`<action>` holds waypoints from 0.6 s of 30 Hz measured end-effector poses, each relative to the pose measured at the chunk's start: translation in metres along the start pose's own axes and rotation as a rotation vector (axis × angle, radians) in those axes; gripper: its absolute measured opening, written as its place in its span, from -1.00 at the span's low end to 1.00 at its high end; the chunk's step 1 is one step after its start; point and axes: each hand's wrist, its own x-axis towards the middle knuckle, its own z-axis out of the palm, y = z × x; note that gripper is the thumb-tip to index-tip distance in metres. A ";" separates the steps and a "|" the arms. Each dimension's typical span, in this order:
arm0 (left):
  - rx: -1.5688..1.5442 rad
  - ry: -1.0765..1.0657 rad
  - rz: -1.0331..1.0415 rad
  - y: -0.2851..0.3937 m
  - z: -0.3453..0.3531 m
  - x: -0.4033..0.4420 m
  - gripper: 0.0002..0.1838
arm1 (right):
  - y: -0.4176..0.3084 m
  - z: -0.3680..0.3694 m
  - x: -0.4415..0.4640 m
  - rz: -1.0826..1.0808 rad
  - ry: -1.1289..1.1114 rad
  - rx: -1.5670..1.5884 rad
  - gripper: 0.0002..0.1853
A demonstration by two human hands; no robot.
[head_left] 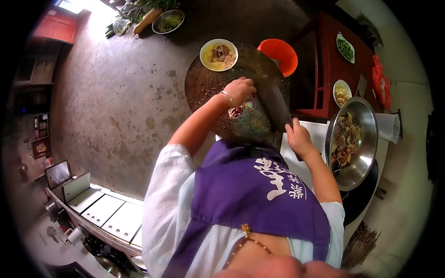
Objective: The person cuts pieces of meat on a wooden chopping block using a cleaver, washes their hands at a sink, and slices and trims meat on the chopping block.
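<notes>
My right hand point(300, 139) is closed around the handle of a dark cleaver point(274, 104). Its broad blade is over the right side of a round chopping block point(199, 95). My left hand point(238, 91), with a bracelet on the wrist, is over the block beside the blade, fingers bent downward and together; what they hold, if anything, is hidden. Just below that hand lie small reddish pieces point(235, 112) that look like meat, and a pale, shiny bit point(250, 104). Dark scraps are scattered over the wood. A white bowl point(219, 54) with yellowish and brown food stands at the block's far edge.
An orange bucket point(282, 55) stands beyond the block. A large metal basin point(368, 153) of chopped meat is at right. A red table point(324, 69) bears a dish of greens point(345, 48) and a bowl of pale pieces point(342, 93). Vegetables and a metal bowl point(168, 22) are on the floor.
</notes>
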 end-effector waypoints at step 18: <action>-0.909 0.574 -0.964 0.007 0.004 -0.080 -0.73 | -0.030 0.039 0.009 -0.186 -0.197 -0.213 -0.81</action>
